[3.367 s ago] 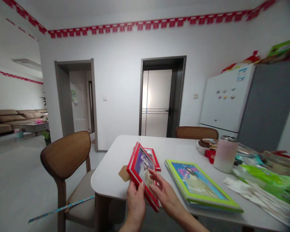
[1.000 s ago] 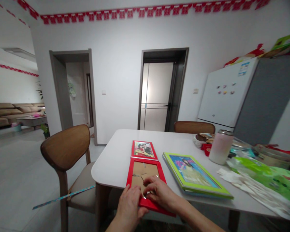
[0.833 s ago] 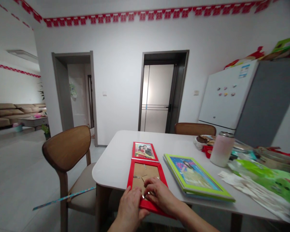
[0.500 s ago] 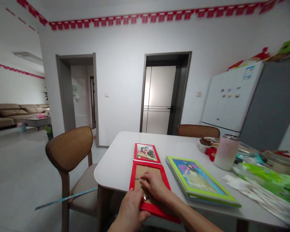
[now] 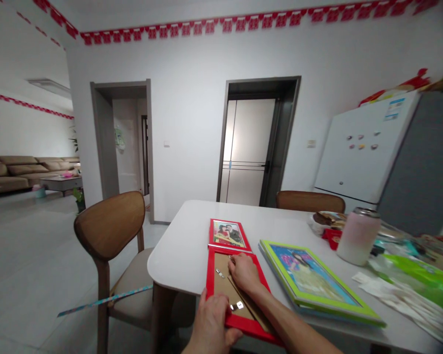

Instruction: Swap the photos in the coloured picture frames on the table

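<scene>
A red picture frame (image 5: 210,273) lies face down at the table's near edge, its brown backing board (image 5: 218,287) showing. Around the lower left corner of this frame my left hand (image 5: 213,314) is closed, thumb low and fingers on top. My right hand (image 5: 244,273) has its fingers bent together at a small metal clip (image 5: 232,257) near the board's upper edge. Another metal clip (image 5: 220,273) sits at the left side, and a metal hanger (image 5: 237,306) is near the bottom. Beyond it, touching or almost touching, is a second red frame with a couple's photo (image 5: 229,233).
Green-edged frames (image 5: 317,280) are stacked to the right. Past them stand a pink and white tumbler (image 5: 359,236), white gloves (image 5: 395,297) and a green plastic package (image 5: 421,275). A wooden chair (image 5: 110,226) is at the left, with a blue patterned strip (image 5: 107,300) across it.
My right hand has moved from the left clip to the clip at the upper edge. The left clip now lies turned at a slant. My left hand stays on the frame's corner.
</scene>
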`<act>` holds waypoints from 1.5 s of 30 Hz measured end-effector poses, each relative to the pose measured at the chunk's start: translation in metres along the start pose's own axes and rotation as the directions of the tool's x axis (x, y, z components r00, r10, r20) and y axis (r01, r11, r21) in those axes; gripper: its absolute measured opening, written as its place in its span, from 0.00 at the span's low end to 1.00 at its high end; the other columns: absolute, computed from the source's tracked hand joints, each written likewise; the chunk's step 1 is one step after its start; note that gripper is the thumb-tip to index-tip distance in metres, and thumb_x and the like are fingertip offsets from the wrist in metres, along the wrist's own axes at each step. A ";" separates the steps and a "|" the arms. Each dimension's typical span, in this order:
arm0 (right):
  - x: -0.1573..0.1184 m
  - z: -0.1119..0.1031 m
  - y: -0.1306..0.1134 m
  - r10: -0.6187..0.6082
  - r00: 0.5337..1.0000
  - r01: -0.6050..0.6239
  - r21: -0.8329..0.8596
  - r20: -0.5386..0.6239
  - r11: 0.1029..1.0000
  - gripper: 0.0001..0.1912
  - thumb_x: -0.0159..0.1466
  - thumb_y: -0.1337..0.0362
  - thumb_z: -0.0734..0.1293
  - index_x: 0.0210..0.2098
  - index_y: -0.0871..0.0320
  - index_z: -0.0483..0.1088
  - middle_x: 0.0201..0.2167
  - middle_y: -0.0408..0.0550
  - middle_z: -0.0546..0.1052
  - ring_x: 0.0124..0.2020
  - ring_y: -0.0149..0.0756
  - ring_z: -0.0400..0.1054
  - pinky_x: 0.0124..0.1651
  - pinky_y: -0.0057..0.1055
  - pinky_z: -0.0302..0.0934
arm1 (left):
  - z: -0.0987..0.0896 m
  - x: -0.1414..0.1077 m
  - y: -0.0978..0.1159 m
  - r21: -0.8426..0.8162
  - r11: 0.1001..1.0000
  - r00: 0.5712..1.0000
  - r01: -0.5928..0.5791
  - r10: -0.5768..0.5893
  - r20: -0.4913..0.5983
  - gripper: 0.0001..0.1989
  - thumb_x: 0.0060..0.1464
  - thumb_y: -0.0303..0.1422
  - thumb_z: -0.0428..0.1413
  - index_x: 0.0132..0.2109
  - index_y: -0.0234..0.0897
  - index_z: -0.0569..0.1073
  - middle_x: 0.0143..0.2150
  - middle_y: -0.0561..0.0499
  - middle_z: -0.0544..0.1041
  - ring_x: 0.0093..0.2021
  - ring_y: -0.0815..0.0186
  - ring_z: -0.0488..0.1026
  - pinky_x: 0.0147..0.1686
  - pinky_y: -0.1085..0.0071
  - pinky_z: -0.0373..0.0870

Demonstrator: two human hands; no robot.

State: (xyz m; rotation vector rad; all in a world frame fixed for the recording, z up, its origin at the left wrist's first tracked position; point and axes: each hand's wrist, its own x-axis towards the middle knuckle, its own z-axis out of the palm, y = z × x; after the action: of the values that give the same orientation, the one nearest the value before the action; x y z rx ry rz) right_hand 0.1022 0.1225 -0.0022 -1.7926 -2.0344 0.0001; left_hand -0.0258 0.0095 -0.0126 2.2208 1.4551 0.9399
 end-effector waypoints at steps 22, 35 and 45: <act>-0.071 -0.045 0.031 -0.148 0.984 0.134 0.133 0.103 0.982 0.19 0.48 0.61 0.62 0.39 0.56 0.70 0.37 0.51 0.71 0.39 0.38 0.63 0.42 0.28 0.54 | 0.009 0.003 0.005 -0.026 0.999 0.999 0.027 -0.027 0.019 0.18 0.34 0.27 0.58 0.38 0.35 0.67 0.39 0.47 0.71 0.42 0.59 0.66 0.54 0.56 0.46; -0.052 -0.082 -0.002 -0.136 0.989 0.118 0.253 0.053 0.960 0.17 0.47 0.63 0.61 0.36 0.58 0.71 0.36 0.51 0.72 0.37 0.37 0.65 0.40 0.28 0.57 | -0.010 0.036 -0.007 -0.546 0.823 0.959 0.158 -0.261 -0.115 0.18 0.47 0.24 0.45 0.48 0.34 0.59 0.46 0.48 0.70 0.46 0.69 0.67 0.44 0.75 0.63; -0.065 -0.063 0.044 -0.027 0.998 0.024 0.046 0.059 0.999 0.19 0.54 0.63 0.57 0.43 0.62 0.67 0.41 0.57 0.70 0.44 0.42 0.63 0.48 0.33 0.53 | -0.068 0.020 -0.083 -0.594 0.721 0.849 0.358 -0.516 -0.114 0.15 0.45 0.22 0.47 0.43 0.33 0.65 0.37 0.51 0.75 0.33 0.69 0.73 0.32 0.75 0.68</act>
State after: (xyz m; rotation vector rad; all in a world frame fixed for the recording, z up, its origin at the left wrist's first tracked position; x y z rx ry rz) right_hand 0.1689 0.0511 0.0227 -1.7584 -2.0815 0.0927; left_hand -0.1238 0.0577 -0.0048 1.2777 1.4813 1.3194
